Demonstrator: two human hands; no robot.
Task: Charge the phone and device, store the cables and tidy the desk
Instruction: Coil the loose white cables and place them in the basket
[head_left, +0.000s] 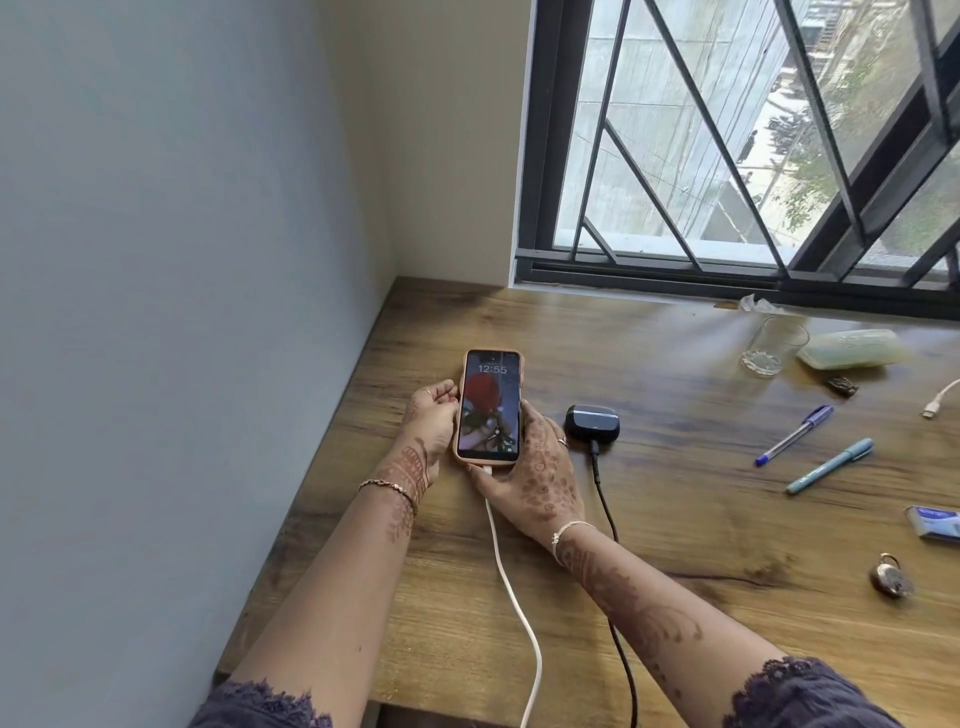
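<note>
Big barred window (727, 156) sat behind the wooden surface (675, 519), plain wall on the left. Both arms reached in from the near edge & both were holding the phone (488, 405). The left grip (431, 423) was curled against its left side. The right grip (540, 478) wrapped its right side w/ the thumb down by the plug.

Phone was on the left part of the surface, near the wall, screen lit & reading 12:55, pinkish case. Couldn't tell if it lay flat or was lifted a bit.

White cable (511, 587) went into its bottom end & ran back off the near edge. Black cable (618, 639) ran beside it, passed under the right forearm & plugged into a small black device (592, 420) just right of the right grip.

Further right, well apart from all that: clear glass (774, 345) & a pale yellowish box (852, 348) near the window, then a blue pen (795, 435), a teal pen (828, 465), a padlock (891, 574) & a loose white plug end (940, 400) at the right edge.
</note>
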